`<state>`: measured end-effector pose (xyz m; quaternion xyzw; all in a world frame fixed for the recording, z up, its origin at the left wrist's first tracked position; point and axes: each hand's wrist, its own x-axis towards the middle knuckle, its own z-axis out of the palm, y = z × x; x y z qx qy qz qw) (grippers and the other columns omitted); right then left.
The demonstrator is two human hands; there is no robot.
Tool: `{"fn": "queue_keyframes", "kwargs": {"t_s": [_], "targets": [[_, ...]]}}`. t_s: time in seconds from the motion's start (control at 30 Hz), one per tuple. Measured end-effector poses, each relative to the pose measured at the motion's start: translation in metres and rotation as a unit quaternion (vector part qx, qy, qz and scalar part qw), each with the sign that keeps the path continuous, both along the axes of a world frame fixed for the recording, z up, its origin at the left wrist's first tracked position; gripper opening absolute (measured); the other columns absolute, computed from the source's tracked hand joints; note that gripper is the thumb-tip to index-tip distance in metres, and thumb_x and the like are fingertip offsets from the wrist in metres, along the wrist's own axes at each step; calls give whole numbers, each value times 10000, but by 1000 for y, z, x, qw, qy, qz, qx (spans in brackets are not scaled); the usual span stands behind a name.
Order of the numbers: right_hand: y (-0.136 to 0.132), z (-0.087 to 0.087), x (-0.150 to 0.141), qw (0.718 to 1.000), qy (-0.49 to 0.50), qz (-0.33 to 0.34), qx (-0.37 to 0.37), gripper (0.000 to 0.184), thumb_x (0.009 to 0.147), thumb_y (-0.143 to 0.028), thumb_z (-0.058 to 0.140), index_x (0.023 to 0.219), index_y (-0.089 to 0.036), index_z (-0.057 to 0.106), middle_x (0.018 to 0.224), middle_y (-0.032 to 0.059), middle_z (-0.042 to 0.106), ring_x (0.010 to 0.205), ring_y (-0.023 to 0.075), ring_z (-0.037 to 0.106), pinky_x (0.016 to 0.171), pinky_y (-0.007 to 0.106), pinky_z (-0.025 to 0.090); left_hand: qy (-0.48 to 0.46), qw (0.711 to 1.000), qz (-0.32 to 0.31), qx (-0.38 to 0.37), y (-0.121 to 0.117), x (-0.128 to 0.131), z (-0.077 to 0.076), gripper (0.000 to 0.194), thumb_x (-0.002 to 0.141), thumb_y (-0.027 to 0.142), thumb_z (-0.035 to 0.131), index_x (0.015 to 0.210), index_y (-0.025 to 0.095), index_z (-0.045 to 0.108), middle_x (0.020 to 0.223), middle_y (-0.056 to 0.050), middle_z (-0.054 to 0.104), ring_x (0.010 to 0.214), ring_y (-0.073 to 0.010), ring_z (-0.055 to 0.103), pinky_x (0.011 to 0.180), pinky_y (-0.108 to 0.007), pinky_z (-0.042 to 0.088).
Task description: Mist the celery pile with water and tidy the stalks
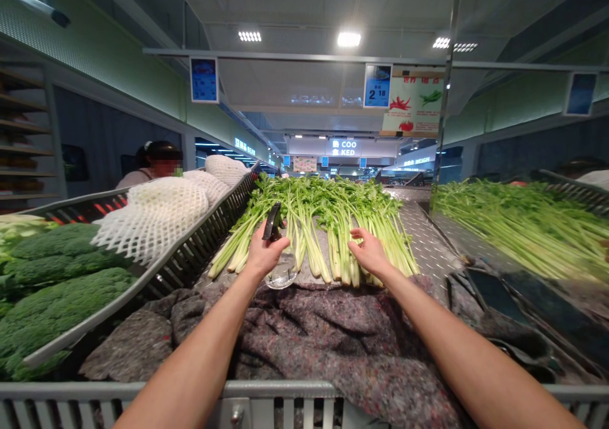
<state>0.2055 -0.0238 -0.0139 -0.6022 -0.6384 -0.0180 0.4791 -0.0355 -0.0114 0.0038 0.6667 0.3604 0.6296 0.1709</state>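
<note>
My left hand (267, 250) is wrapped round a spray bottle (273, 222) with a black trigger head. The clear round base of the bottle shows below the hand, over the front ends of the stalks. Rows of leafy celery (311, 226) lie ahead, leaves to the back and pale stalk ends towards me. My right hand (371, 251) is over the stalks on the right with nothing in it, thumb and fingers apart. Whether its fingertips touch the celery I cannot tell.
Grey felt cloth (333, 340) lies bunched in front. At left, a slanted black crate divider (181, 257) borders broccoli (66, 289) and white foam netting (166, 207). A mirror panel (518, 226) stands at right. Price signs (378, 86) hang overhead; another person (157, 159) is behind the left crate.
</note>
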Motion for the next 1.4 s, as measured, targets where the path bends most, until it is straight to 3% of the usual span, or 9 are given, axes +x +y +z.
{"fn": "queue_keyframes", "kwargs": {"t_s": [0.3, 0.5, 0.73, 1.03, 1.4], "targets": [[-2, 1, 0, 1000, 5, 9, -7, 324, 721, -262, 454, 1018, -149, 519, 997, 61, 575, 647, 102, 527, 661, 269, 417, -3, 1000, -17, -22, -2, 1, 1, 295, 551, 204, 573, 843, 163, 582, 564, 58, 447, 515, -91, 393, 519, -219, 323], [-3, 2, -1, 1000, 3, 9, -15, 340, 721, -258, 449, 1031, -136, 517, 1010, 65, 570, 677, 109, 534, 676, 271, 421, -32, 999, -29, -7, -2, 0, 2, 281, 549, 198, 569, 826, 153, 584, 674, 30, 519, 594, -100, 444, 573, -221, 354], [-2, 1, -1, 1000, 3, 12, -20, 345, 720, -264, 445, 1035, -141, 513, 1015, 64, 569, 685, 111, 543, 661, 266, 422, 18, 1000, -16, 10, -3, 2, -2, 310, 576, 199, 557, 884, 162, 572, 569, 61, 448, 528, -89, 406, 529, -217, 336], [-2, 1, -1, 1000, -1, 14, -13, 338, 710, -253, 450, 1021, -140, 522, 1008, 67, 575, 754, 133, 548, 690, 277, 417, -29, 997, -63, -38, -3, 3, -1, 425, 543, 234, 585, 955, 138, 544, 702, -17, 629, 703, -180, 580, 697, -314, 424], [-1, 0, -1, 1000, -12, 13, -16, 320, 707, -238, 462, 1004, -145, 533, 994, 66, 585, 760, 135, 558, 714, 282, 419, -33, 999, -26, 0, -1, -1, 2, 269, 542, 189, 561, 806, 146, 579, 638, 36, 507, 559, -91, 438, 564, -227, 362]]}}
